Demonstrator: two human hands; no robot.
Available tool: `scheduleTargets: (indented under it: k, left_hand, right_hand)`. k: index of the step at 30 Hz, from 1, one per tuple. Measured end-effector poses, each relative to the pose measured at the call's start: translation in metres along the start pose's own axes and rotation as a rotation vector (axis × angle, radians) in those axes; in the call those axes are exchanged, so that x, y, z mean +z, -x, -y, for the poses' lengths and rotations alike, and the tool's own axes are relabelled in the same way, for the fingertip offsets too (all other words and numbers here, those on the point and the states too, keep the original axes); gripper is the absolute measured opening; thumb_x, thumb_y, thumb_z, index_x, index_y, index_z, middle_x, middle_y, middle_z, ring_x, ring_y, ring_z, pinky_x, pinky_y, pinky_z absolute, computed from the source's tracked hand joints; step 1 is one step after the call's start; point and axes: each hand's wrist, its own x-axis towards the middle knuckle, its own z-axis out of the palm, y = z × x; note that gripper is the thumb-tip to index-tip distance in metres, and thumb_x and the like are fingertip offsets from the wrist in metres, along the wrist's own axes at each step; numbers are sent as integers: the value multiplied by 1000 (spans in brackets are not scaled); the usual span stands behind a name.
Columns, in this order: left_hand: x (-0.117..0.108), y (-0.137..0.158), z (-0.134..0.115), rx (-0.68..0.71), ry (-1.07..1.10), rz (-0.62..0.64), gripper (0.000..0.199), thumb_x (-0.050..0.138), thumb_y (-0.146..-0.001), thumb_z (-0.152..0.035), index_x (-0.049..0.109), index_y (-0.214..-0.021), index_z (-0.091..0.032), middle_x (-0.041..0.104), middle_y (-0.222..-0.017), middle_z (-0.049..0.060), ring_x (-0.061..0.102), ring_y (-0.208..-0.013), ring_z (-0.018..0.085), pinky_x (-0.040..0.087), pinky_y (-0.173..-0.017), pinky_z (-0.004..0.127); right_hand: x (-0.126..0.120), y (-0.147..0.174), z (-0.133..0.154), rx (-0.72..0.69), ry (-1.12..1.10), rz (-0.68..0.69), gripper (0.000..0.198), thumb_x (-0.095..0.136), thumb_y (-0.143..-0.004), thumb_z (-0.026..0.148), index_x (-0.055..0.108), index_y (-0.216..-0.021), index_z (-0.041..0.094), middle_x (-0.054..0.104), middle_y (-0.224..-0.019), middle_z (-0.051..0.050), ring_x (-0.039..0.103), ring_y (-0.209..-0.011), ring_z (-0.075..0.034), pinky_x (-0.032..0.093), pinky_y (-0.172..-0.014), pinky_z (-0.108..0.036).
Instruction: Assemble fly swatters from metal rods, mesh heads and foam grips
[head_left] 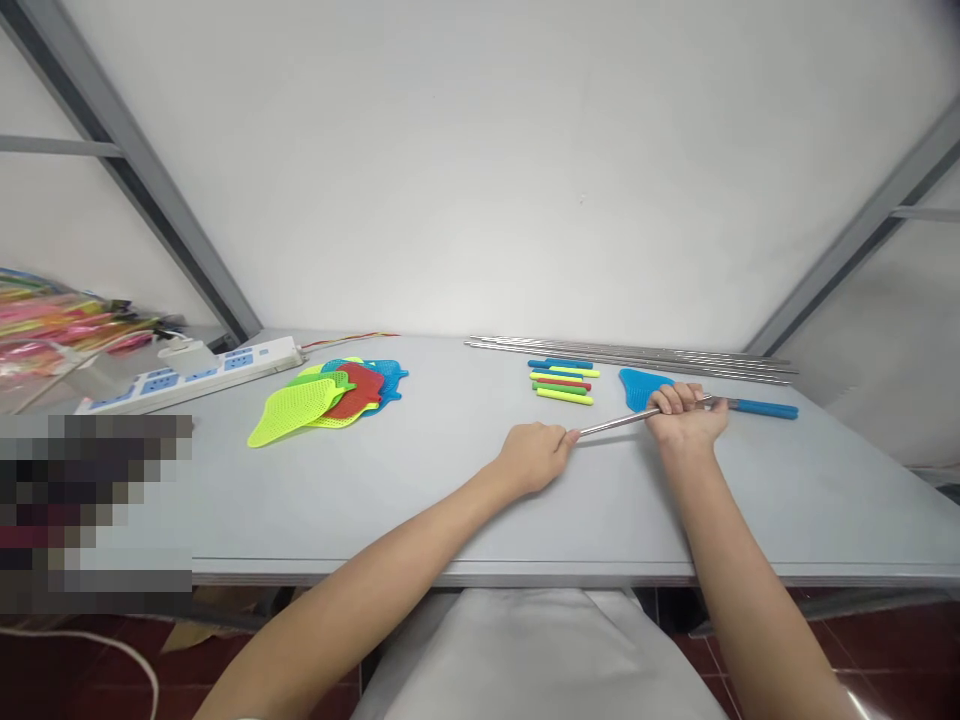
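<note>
Hands: both on one metal rod; the left hand is a closed fist round its near end, the right hand has its fingers curled over the farther part. Clock directions start midway between the hands, with twelve toward the wall.
Rod: slants from eight up to two o'clock, clear of the grey table; no mesh shows on it, and both ends are too covered to judge fully.
Blue mesh head: at one o'clock, just beyond the right hand, partly hidden by it.
Blue handles: at three o'clock, lying side by side; with the blue mesh head they look like joined pieces, probably the done part, though the right hand hides the link.
Loose grips: at eleven o'clock, short tubes in blue, yellow, red and green, not fitted to anything.
Spare rods: a bare bunch from eleven to two o'clock, near the wall, apparently unused.
Loose mesh heads: an overlapping pile at nine to ten o'clock, unattached, so most joining seems left.
Power strip: farther out, toward ten o'clock.
</note>
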Motion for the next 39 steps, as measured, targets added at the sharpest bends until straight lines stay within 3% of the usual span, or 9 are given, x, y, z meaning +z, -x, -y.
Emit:
scheduleTargets:
  k: [4, 8, 18, 23, 26, 30, 33, 35, 39]
  left_hand:
    - [-3, 2, 1, 21, 21, -8, 56, 6, -83, -43, 54, -70, -17, 58, -64, 4, 51, -57, 15, 32, -51, 25]
    - [-11, 6, 0, 84, 84, 11, 51, 13, -82, -43, 52, -62, -17, 54, -57, 3, 46, -51, 13, 29, -47, 24]
    - [-24, 14, -11, 293, 466, 223, 40, 33, -77, -43, 51, -54, -14, 38, -49, -3, 32, -46, 6, 27, -45, 19]
    - [-31, 13, -16, 341, 612, 117, 47, 20, -83, -38, 55, -65, -14, 48, -74, 1, 43, -62, 7, 36, -62, 20]
    - [-30, 13, -17, 323, 632, 52, 41, 16, -85, -33, 51, -71, -15, 48, -76, 2, 43, -67, 9, 37, -67, 22]
    - [-22, 13, -15, 311, 608, 19, 21, 30, -81, -26, 44, -94, -18, 47, -89, 4, 43, -74, 11, 38, -69, 26]
    - [-19, 14, -17, 324, 648, -57, 38, 45, -74, -31, 36, -109, -20, 43, -102, 6, 44, -81, 13, 38, -72, 28]
    - [-20, 14, -20, 315, 685, -113, 38, 45, -74, -36, 39, -107, -20, 44, -101, 6, 44, -82, 14, 38, -73, 28]
    - [-25, 12, -22, 200, 827, -224, 36, 22, -83, -39, 49, -94, -19, 49, -97, 6, 45, -86, 13, 38, -75, 26]
  right_hand:
    - [4, 0, -2, -7, 74, 14, 44, 26, -77, 53, 26, -51, 18, 16, -38, 9, 18, -29, -5, 17, -25, -16]
    - [10, 0, -5, -11, 149, 36, 35, 42, -76, 41, 29, -54, 18, 19, -37, 11, 19, -27, -3, 18, -25, -14]
    - [2, 0, -14, 239, 102, -41, 28, 29, -80, 26, 32, -54, 17, 23, -35, 10, 23, -25, -2, 19, -24, -11]
    - [2, 1, -23, 289, 110, -49, 29, 25, -80, 16, 32, -52, 17, 22, -36, 10, 23, -26, -2, 22, -25, -9]
    - [1, -1, -25, 265, 106, -59, 32, 20, -81, 11, 29, -51, 17, 20, -36, 10, 23, -26, -2, 23, -26, -8]
    - [-1, -5, -25, 204, 116, -60, 33, 20, -82, 13, 27, -51, 17, 17, -36, 10, 22, -26, -2, 25, -27, -8]
    - [-2, -6, -26, 172, 138, -59, 33, 20, -84, 16, 26, -51, 17, 17, -36, 10, 22, -26, -2, 25, -28, -9]
    - [-2, -6, -28, 158, 153, -58, 34, 19, -84, 18, 27, -51, 17, 18, -36, 10, 23, -26, -2, 26, -28, -10]
    - [2, -2, -32, 164, 201, -41, 33, 23, -83, 21, 34, -52, 17, 29, -38, 8, 33, -30, -4, 35, -33, -13]
